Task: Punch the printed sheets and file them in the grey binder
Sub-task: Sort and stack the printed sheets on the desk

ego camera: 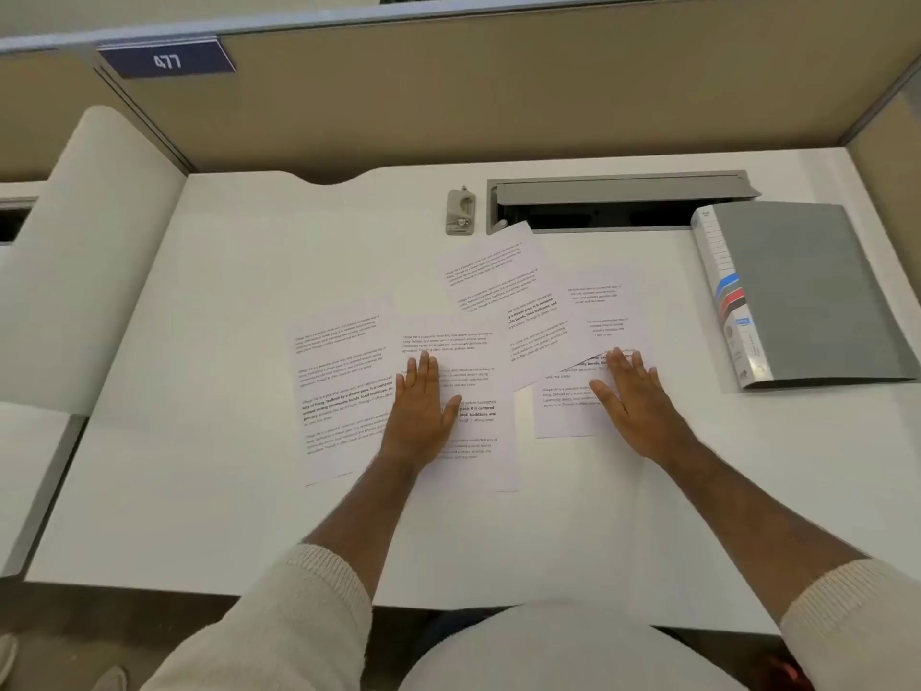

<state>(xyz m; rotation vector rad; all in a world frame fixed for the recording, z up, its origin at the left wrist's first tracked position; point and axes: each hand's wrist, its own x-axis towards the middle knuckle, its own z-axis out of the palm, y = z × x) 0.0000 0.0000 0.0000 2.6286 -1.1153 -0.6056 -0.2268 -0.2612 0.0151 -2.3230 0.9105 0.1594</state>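
Several printed sheets [344, 386] lie spread and partly overlapping across the middle of the white desk [199, 491]. My left hand [421, 416] rests flat with straight fingers on the middle sheet [468, 441]. My right hand [635, 401] lies flat on the right-hand sheets [563, 411]. A small grey hole punch [460, 211] stands at the back of the desk, beyond the papers. The grey binder [807, 291] lies closed at the right, its labelled spine facing the papers.
A grey cable tray [618, 199] with its lid raised is sunk into the desk behind the papers. Beige partition walls [498, 102] close off the back and right. A neighbouring desk [30, 466] adjoins on the left.
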